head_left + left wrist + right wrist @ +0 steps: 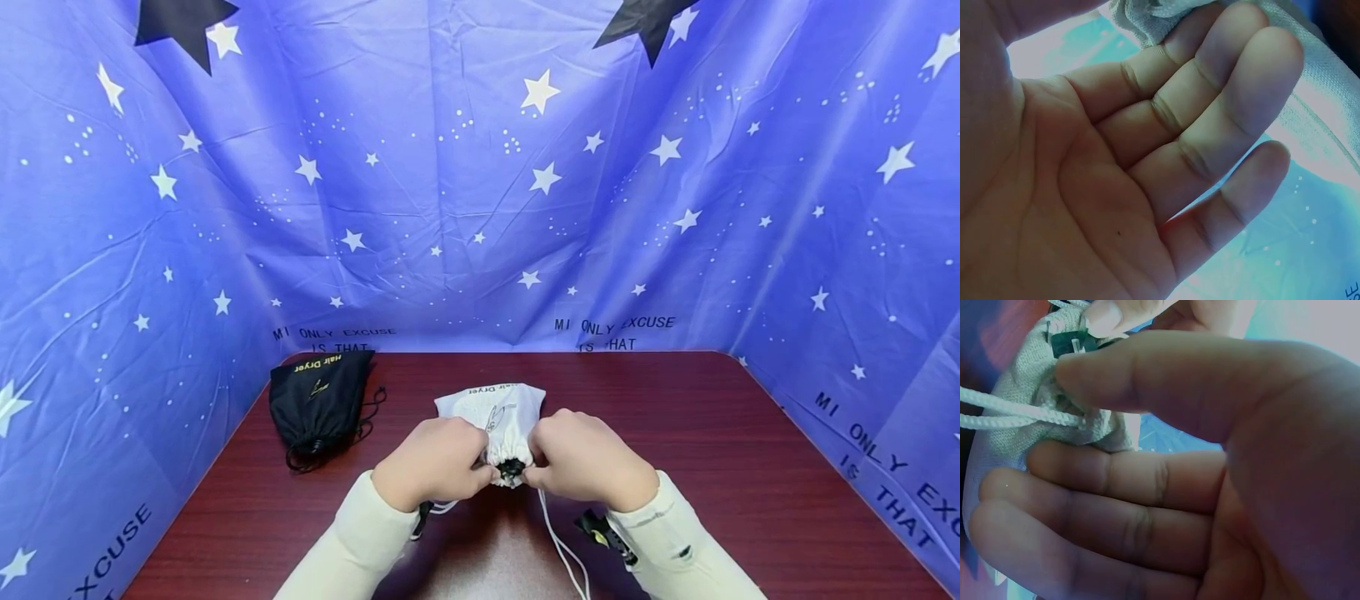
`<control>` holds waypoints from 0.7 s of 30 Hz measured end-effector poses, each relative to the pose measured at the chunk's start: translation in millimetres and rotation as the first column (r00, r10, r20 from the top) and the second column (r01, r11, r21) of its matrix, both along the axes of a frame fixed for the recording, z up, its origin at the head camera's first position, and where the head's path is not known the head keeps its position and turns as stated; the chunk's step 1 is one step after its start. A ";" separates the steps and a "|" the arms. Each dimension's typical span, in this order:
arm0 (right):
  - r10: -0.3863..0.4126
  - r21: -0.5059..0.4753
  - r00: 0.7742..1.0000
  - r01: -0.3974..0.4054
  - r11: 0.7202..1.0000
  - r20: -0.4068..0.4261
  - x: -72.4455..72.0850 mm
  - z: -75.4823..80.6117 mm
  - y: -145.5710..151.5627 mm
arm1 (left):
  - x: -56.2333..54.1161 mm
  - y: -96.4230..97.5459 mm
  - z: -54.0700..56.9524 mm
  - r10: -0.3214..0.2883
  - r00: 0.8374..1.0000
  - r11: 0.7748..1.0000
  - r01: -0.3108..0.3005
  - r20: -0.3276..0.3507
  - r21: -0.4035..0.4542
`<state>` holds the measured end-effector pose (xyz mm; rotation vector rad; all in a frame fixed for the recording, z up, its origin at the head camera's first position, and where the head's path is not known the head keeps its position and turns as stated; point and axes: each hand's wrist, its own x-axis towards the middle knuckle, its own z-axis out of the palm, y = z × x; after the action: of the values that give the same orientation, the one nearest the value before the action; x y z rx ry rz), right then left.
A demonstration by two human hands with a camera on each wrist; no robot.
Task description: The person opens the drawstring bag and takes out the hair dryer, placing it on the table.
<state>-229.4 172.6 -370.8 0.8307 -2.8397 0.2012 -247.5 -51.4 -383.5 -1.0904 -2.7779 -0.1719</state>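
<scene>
A white drawstring bag printed "Hair Dryer" lies on the table, its gathered mouth facing the person. Something dark shows inside the partly drawn mouth. My left hand pinches the left side of the mouth, and in the left wrist view its fingers lie along the cloth. On the opposite side, my right hand pinches the rim. The right wrist view shows that thumb over the opening and the forefinger beneath the cloth. White cords come out of the gathered hem.
A black drawstring bag, also printed "Hair Dryer", lies at the left of the dark red table, its black cord loose. Long white cord trails toward the near edge. Blue star-patterned cloth hangs round the back and sides.
</scene>
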 end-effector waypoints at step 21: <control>-0.010 -0.052 0.999 0.008 0.999 -0.044 4.8 13.0 2.4 | 4.3 -5.0 15.0 0.012 1.000 0.999 -0.013 0.015 0.043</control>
<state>-224.7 175.0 -357.8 0.8020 -2.7841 0.2508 -243.1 -56.4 -368.5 -1.0655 -2.7795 -0.2375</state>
